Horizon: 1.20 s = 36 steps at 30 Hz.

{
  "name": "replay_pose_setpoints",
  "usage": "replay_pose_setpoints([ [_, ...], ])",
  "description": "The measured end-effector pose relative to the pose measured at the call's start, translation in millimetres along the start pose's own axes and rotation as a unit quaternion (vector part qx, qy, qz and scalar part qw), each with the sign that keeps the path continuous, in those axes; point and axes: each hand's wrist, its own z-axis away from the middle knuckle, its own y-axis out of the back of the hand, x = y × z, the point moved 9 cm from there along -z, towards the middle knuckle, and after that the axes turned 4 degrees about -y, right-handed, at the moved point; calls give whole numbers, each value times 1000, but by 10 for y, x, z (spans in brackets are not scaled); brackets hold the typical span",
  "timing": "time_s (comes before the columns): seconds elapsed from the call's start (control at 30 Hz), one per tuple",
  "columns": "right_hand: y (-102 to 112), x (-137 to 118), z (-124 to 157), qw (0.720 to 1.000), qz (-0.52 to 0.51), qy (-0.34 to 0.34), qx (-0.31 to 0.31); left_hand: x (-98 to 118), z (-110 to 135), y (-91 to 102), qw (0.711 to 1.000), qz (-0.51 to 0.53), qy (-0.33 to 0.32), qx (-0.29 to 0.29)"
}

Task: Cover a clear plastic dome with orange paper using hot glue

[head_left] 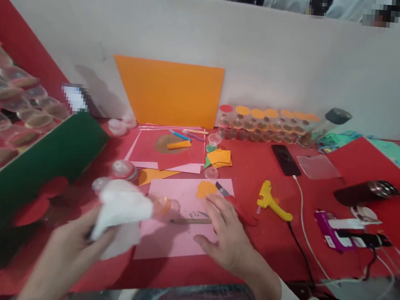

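Note:
In the head view, my left hand [67, 248] is closed on a crumpled white tissue [123, 204], raised over the left side of a pink sheet [163, 252]. My right hand [228, 232] rests on that sheet with fingers spread. Its fingertips reach an orange paper cutout [205, 189]. A pencil [190, 221] lies beside its thumb, partly hidden by the fingers. Just beyond the fingers are scissors with red handles [245, 213]. A small clear container with orange in it [163, 206] lies by the tissue, blurred.
A yellow glue gun [267, 200] lies on the right with its cord. Farther right are a phone [285, 160], a purple power strip [333, 231] and a dark flask [364, 192]. Lidded clear cups [258, 122] line the back wall. A green board [44, 169] borders the left.

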Motion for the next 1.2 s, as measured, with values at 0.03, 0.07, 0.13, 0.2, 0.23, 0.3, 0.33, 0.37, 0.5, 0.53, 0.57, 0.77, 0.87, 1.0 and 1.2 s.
replay_pose_setpoints([
  [0.03, 14, -127, -90, 999, -5, 31, 0, 243, -61, -211, 997, 46, -33, -46],
  [0.07, -14, -211, -166, 999, -6, 46, -16, 492, -95, -427, 989, 81, -73, -105],
  [0.13, -95, -283, -261, 997, -34, 51, -50, 904, -97, -734, 961, 135, -146, -193],
  [0.2, -192, -247, -279, 990, -111, 30, -84, 1120, -87, -851, 940, 171, -201, -217],
  [0.23, -220, -198, -270, 984, -157, 13, -90, 1143, -99, -866, 937, 182, -215, -209],
  [0.3, -206, -60, -246, 970, -231, -28, -67, 1056, -168, -857, 943, 201, -209, -163],
  [0.33, -175, 23, -239, 964, -256, -53, -47, 971, -212, -867, 949, 207, -192, -141],
  [0.37, -141, 103, -236, 957, -278, -80, -29, 874, -263, -871, 956, 214, -168, -111],
  [0.5, -123, 345, -274, 910, -370, -185, -34, 720, -372, -1038, 940, 316, -106, -79],
  [0.53, -133, 375, -287, 903, -381, -196, -43, 756, -364, -1144, 925, 349, -95, -118],
  [0.57, -130, 397, -299, 902, -381, -199, -46, 808, -341, -1248, 910, 373, -84, -162],
  [0.77, 115, 99, -286, 980, -195, -13, 43, 930, -320, -1282, 923, 348, -31, -165],
  [0.87, 51, -276, -204, 989, -83, 117, 34, 838, -332, -1263, 895, 427, 37, -123],
  [1.0, -249, -398, -103, 987, 25, 156, -10, 739, -217, -1433, 796, 582, 104, -131],
  [1.2, -526, -299, 59, 988, -29, 134, -66, 714, -30, -1487, 788, 587, 38, -180],
])
